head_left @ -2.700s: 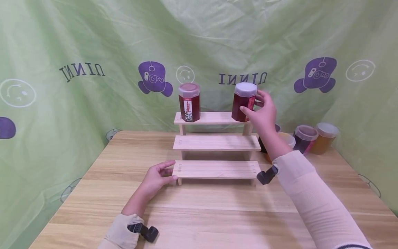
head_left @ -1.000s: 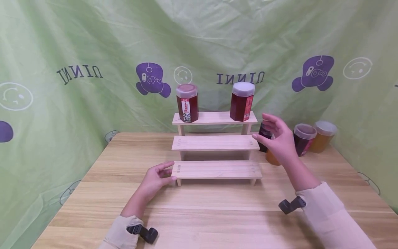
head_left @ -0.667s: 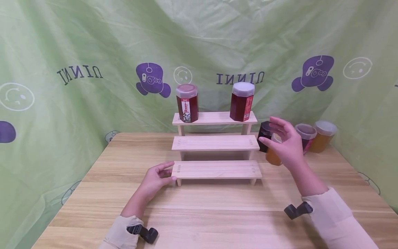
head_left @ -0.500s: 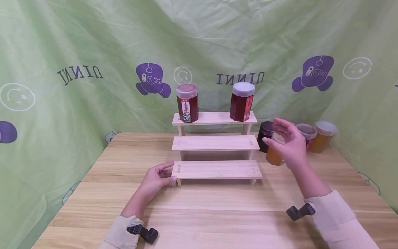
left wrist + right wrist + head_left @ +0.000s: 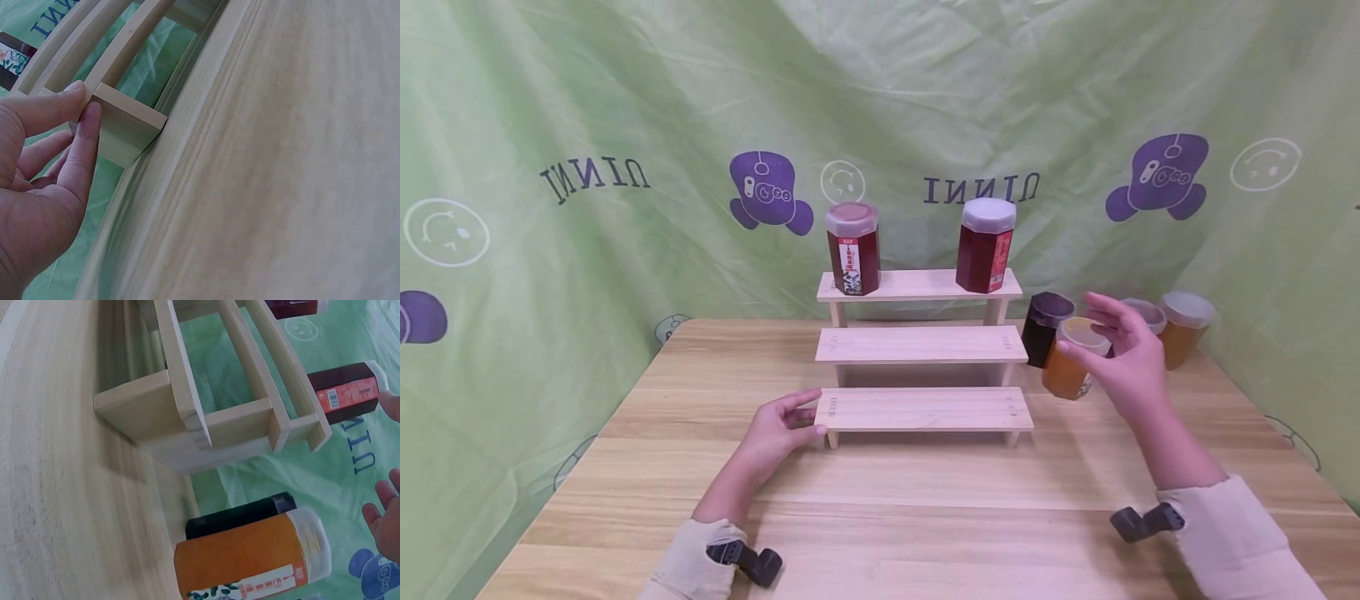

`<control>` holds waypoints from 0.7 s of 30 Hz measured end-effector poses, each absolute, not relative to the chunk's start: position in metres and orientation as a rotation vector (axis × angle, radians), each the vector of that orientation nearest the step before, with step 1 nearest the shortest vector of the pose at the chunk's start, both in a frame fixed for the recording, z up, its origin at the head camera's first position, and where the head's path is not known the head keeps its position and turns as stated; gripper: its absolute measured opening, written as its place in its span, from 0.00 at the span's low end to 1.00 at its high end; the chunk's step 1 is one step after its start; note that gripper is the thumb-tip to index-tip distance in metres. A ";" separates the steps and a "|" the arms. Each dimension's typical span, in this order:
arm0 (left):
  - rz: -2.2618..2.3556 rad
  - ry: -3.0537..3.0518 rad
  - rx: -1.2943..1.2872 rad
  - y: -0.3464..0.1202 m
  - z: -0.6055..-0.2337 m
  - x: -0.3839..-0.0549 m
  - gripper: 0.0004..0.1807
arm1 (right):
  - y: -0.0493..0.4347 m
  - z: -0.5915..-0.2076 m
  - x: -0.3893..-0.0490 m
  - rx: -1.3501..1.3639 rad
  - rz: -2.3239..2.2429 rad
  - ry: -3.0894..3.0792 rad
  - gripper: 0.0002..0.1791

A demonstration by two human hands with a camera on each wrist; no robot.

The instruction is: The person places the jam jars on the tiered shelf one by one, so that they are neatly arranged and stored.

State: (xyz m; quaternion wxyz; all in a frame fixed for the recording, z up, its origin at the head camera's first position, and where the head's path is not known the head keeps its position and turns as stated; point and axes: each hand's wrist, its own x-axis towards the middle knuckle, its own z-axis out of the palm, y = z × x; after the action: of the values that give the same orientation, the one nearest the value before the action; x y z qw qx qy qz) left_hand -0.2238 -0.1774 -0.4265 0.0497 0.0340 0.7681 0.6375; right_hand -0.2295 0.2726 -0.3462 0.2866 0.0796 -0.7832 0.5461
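Note:
A three-tier wooden display stand (image 5: 921, 408) stands on the table, and my left hand (image 5: 778, 433) pinches the left end of its lowest board. In the left wrist view, the thumb and index finger of that hand (image 5: 50, 181) meet at the board's corner. My right hand (image 5: 1123, 362) hovers with parted fingers above an amber jar (image 5: 1062, 375), the thumb overlapping its lid in the head view. The right wrist view shows this hand (image 5: 389, 525) apart from the amber jar (image 5: 237, 550). Two dark red jars with pale lids, one left (image 5: 868, 262) and one right (image 5: 976, 260), sit on the top tier.
Beside the amber jar is a dark jar (image 5: 1039, 337), close to the stand's right side. Farther right are a jar with a whitish lid (image 5: 1146, 312), partly behind my hand, and another amber jar (image 5: 1180, 343). A green printed curtain (image 5: 895, 100) hangs behind the table (image 5: 880, 533).
My right hand has let go of the right red jar on the top tier and moved down and right to the amber jar. My left hand has stayed at the stand's end.

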 end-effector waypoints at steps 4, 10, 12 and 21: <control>1.939 2.344 0.109 -0.178 -0.427 -0.224 0.33 | 0.278 -0.350 -0.229 0.179 1.448 -2.107 0.39; 1.946 2.341 0.107 -0.178 -0.429 -0.225 0.33 | 0.288 -0.356 -0.230 0.135 1.432 -2.129 0.40; 1.952 2.337 0.106 -0.178 -0.429 -0.225 0.33 | 0.291 -0.358 -0.230 0.123 1.417 -2.144 0.41; 1.961 2.330 0.106 -0.178 -0.428 -0.225 0.33 | 0.299 -0.365 -0.228 0.070 1.381 -2.224 0.43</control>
State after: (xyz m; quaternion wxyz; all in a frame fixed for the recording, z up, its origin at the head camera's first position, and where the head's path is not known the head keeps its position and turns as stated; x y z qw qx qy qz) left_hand -0.2252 -0.1780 -0.4284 0.0474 0.0348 0.7637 0.6429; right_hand -0.2282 0.2987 -0.3653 0.2586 0.0257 -0.8204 0.5094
